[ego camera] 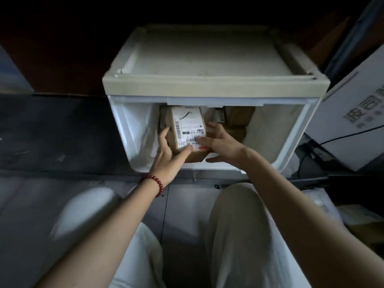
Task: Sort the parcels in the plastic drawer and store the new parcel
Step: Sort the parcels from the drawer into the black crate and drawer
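Observation:
A white plastic drawer (133, 129) is pulled out of its cabinet (214, 59) toward me. Inside, a brown cardboard parcel with a white shipping label (188, 123) stands near the middle. My left hand (171, 151), with a red bead bracelet at the wrist, grips the parcel's left side and lower edge. My right hand (221, 144) holds its right side, the thumb on the label. More brown parcels (239, 119) lie at the back right of the drawer, partly hidden under the cabinet.
A large white printed carton (353, 113) leans at the right, with black cables (324, 142) beside it. A pale bag and a box (340, 208) lie at the lower right. My knees in light trousers (234, 225) are in front of the drawer on a dark floor.

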Demonstrator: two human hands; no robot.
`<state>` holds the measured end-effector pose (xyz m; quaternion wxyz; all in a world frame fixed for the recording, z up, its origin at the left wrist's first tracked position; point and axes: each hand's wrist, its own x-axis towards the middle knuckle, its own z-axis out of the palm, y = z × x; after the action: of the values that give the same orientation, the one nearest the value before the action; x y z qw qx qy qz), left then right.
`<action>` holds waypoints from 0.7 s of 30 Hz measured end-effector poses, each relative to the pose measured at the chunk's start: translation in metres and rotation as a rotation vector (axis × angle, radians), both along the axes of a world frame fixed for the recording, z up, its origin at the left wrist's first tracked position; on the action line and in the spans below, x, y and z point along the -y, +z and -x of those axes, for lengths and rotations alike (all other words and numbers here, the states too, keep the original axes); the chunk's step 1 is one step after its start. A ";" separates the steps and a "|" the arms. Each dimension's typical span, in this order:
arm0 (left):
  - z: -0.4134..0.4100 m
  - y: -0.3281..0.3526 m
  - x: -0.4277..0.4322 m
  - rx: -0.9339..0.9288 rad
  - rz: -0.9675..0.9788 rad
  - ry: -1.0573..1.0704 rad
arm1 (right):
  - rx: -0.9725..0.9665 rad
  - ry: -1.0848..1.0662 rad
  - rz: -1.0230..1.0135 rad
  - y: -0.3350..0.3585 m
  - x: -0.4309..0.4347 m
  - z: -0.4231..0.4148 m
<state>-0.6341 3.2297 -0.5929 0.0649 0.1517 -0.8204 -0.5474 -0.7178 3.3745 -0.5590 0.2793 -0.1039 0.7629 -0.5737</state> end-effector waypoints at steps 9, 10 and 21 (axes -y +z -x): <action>-0.051 0.017 -0.011 0.090 -0.099 0.093 | 0.009 0.096 -0.021 0.007 -0.019 -0.058; -0.055 0.016 -0.011 0.081 -0.139 0.106 | 0.007 0.099 -0.008 0.008 -0.020 -0.062; -0.067 0.018 -0.016 0.021 -0.283 0.165 | -0.138 0.004 0.118 -0.011 -0.030 -0.079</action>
<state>-0.5675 3.2460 -0.5750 0.0790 0.2319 -0.7205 -0.6488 -0.6390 3.4041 -0.5703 0.2208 -0.1610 0.7450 -0.6085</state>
